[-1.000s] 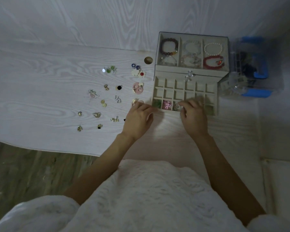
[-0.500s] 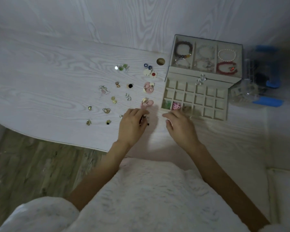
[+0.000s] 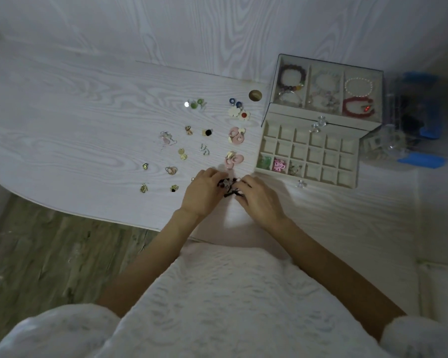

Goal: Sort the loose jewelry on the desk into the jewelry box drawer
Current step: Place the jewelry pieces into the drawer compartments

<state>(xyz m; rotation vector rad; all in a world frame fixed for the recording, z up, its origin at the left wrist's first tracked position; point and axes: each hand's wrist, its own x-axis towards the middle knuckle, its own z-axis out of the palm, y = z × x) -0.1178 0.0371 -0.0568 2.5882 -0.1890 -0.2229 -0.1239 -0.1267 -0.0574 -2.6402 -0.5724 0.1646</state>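
Several small earrings and charms lie spread on the white desk [image 3: 75,130], among them pink round earrings [image 3: 234,158] and gold discs [image 3: 183,154]. The jewelry box [image 3: 326,120] stands at the right with its gridded drawer [image 3: 352,161] pulled out; three near-left cells hold a green, a pink and a pale piece. Bracelets fill the top tray. My left hand [image 3: 203,193] and my right hand [image 3: 259,200] meet just left of the drawer's near corner, both pinching a dark beaded earring pair [image 3: 228,186] between their fingertips.
A clear plastic organiser with blue parts [image 3: 414,130] stands right of the box. A round brass cable cap [image 3: 255,95] sits in the desk near the wall. A small clear piece [image 3: 300,183] lies in front of the drawer. The desk's curved edge runs at lower left above a wood floor.
My right hand left the drawer and came left to meet my left hand. Both now pinch the dark earring pair, which is lifted slightly between them.
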